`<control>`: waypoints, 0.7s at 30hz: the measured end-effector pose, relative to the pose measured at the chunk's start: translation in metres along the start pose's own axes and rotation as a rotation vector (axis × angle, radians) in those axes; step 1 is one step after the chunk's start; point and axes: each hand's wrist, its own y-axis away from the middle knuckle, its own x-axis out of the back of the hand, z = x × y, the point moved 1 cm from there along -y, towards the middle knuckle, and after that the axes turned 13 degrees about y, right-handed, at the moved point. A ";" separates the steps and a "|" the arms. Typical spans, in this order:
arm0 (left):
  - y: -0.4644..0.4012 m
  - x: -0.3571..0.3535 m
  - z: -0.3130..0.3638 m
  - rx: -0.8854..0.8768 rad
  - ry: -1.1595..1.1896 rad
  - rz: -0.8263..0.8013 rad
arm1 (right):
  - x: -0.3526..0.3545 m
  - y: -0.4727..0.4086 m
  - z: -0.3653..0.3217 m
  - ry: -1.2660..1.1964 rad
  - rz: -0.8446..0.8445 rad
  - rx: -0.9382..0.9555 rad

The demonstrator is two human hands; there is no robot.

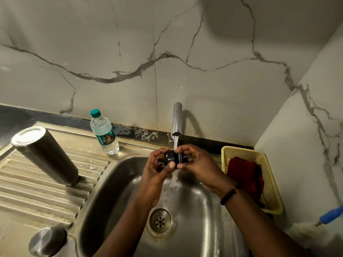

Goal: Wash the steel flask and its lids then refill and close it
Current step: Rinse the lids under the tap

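Note:
Both hands hold a black inner lid (pixel 170 157) under the running tap (pixel 176 119), above the steel sink basin (pixel 202 216). My left hand (pixel 157 167) grips the lid's left side and my right hand (pixel 194 160) pinches its right end. Water streams past the lid into the basin. The steel flask (pixel 44 154) stands upside down on the ribbed drainboard (pixel 37 197) at the left. A round steel outer lid (pixel 47 242) rests at the drainboard's front corner.
A small plastic water bottle (pixel 104 132) with a green cap stands behind the drainboard. A yellow mesh basket (pixel 259 164) holding a dark red cloth sits right of the sink. A blue-handled tool (pixel 332 216) lies at the far right. The drain (pixel 160 220) is near the basin's middle.

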 end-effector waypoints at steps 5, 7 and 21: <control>-0.007 0.005 0.004 0.029 -0.186 -0.083 | 0.001 -0.001 -0.005 0.121 0.079 0.046; -0.010 0.009 0.004 0.044 -0.346 -0.078 | 0.001 -0.001 -0.006 0.247 0.136 0.095; -0.007 0.008 0.007 0.031 -0.175 -0.020 | -0.021 0.010 0.001 0.072 0.282 0.111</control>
